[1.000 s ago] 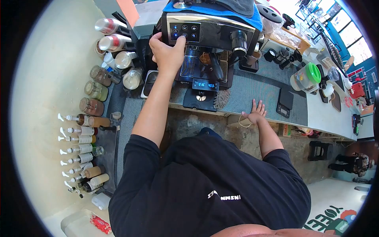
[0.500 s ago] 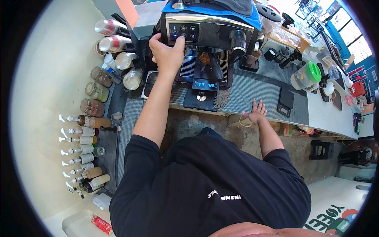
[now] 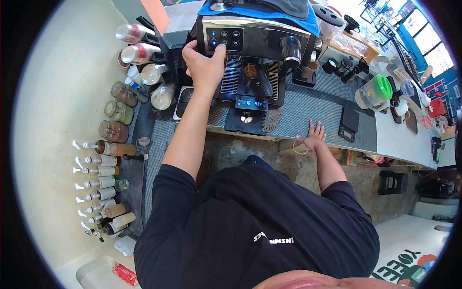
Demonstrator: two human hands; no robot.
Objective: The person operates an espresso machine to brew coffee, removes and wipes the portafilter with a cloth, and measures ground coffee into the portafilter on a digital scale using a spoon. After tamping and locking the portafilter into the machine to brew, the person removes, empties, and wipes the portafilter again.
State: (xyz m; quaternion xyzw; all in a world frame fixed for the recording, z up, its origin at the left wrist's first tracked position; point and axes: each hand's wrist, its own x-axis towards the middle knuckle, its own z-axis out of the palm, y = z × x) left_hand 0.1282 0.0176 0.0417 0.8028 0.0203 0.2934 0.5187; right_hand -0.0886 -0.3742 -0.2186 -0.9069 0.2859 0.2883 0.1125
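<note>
My left hand (image 3: 204, 66) is at the left front corner of the espresso machine (image 3: 262, 36). Its thumb touches a button on the control panel (image 3: 224, 39), while the fingers spread along the machine's side. Below the group head, a cup with brown coffee (image 3: 250, 71) sits partly hidden behind the black portafilter handle (image 3: 263, 82). A scale display (image 3: 251, 103) glows blue under it. My right hand (image 3: 314, 137) lies flat on the counter's front edge, fingers apart, holding nothing. Between the hands are a tamper (image 3: 246, 118) on a black mat and a grey brush (image 3: 272, 120).
A black scale (image 3: 348, 123) and a green-lidded tub (image 3: 374, 93) stand on the right counter (image 3: 399, 130). On the left are jars (image 3: 115, 130), pump bottles (image 3: 108, 171) and stacked cups (image 3: 139, 54). A metal container (image 3: 183, 102) sits beside the machine.
The right-hand number on the scale display has risen. Both of my hands stay in place. A person in the far right background is no longer clearly visible.
</note>
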